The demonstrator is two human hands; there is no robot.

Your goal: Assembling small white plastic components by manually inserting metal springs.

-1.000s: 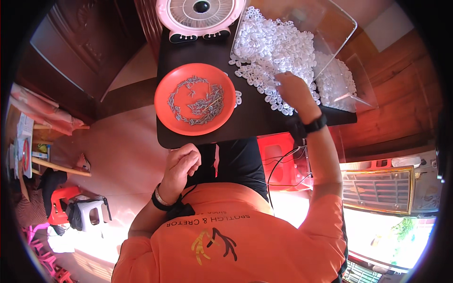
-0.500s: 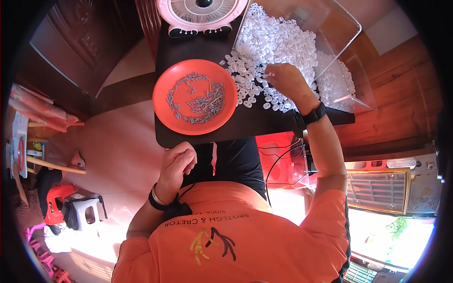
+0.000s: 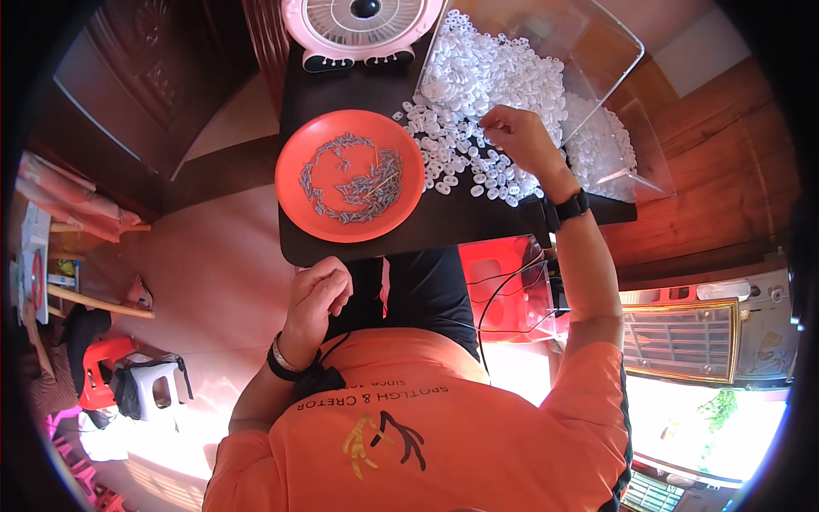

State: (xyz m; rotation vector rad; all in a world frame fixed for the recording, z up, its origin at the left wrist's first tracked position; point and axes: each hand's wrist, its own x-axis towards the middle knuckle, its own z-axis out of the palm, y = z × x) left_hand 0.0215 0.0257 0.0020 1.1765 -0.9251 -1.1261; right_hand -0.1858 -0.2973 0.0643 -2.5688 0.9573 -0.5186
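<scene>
My right hand is over a spread of small white oval plastic pieces with two holes on the dark table. Its fingers are bent, with a gap between thumb and forefinger, and no piece shows between them. My left hand is curled closed just off the table's near edge. Whatever it may hold is hidden inside the fingers. An orange-red round plate lies on the left of the table, holding many small grey rod-like pieces and a thin light stick.
Behind the loose pieces, a clear plastic bin lies tipped, with white pieces heaped at its mouth. A pink fan stands at the table's far left. Black cables hang beside a red stool below the near edge.
My right hand has shifted slightly up and its fingers have loosened. The white piece seen at its fingertips earlier is no longer there. The left hand stays put.
</scene>
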